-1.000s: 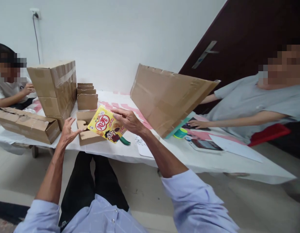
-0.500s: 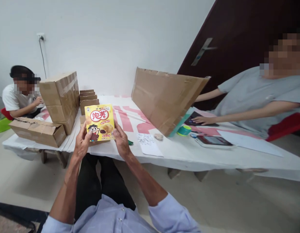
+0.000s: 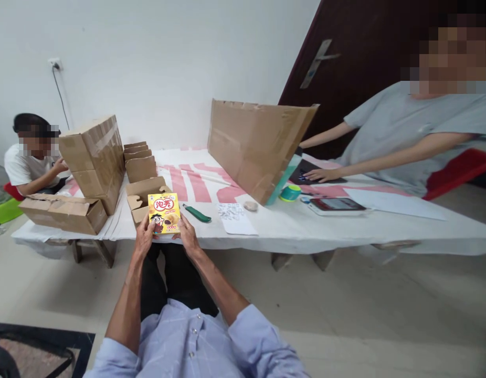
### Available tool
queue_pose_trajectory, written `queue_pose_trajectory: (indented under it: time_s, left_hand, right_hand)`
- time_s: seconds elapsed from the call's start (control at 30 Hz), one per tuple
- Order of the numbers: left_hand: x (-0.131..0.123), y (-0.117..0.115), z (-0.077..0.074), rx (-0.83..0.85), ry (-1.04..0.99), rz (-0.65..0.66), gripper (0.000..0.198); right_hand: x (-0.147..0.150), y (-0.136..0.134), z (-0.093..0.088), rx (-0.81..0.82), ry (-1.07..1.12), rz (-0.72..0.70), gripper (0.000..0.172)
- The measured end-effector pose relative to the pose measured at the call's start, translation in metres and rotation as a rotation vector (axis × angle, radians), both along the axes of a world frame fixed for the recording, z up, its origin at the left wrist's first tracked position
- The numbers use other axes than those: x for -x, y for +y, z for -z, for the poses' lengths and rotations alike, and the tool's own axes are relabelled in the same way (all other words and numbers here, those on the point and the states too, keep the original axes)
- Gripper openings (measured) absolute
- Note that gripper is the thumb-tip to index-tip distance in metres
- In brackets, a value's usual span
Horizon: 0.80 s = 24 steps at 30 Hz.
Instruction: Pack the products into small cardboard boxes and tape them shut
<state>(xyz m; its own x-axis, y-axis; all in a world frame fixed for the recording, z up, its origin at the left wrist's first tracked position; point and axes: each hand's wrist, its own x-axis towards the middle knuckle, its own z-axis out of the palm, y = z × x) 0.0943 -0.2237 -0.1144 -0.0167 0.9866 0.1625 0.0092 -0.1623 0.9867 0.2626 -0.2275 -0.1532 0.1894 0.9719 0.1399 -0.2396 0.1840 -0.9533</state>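
A yellow rectangular cardboard box [image 3: 164,214] reads "泡芙" in red; dark marks on a white rectangular paper sheet [image 3: 235,219] are illegible.

Even indoor light; source I can't place. Pale wall [image 3: 180,63], near-black door [image 3: 365,58], right edge stretched. Soft shadow on floor [image 3: 64,286] beneath surface [image 3: 306,231]; yellow box [image 3: 164,213] fairly crisp, writing on paper [image 3: 242,227] blurred. Pixel blocks upper right, far left.
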Motion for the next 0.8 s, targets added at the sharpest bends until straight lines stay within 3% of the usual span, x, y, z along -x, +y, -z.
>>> queue_pose_trajectory:
  time_s: [0.3, 0.47, 0.6, 0.8]
  left_hand:
    - [0.004, 0.003, 0.006, 0.005, 0.001, -0.003, 0.084]
    - [0.004, 0.003, 0.0, -0.01, 0.006, 0.008, 0.081]
    - [0.003, 0.006, -0.018, -0.05, 0.008, 0.016, 0.079]
    - [0.001, 0.004, -0.06, -0.153, -0.003, 0.024, 0.084]
  right_hand:
    - [0.001, 0.0, 0.002, 0.003, -0.024, 0.007, 0.085]
    - [0.0, -0.001, -0.006, 0.004, -0.056, -0.01, 0.086]
    - [0.0, 0.0, -0.026, -0.053, -0.077, 0.0, 0.087]
    - [-0.004, 0.0, -0.07, -0.18, -0.092, 0.016, 0.087]
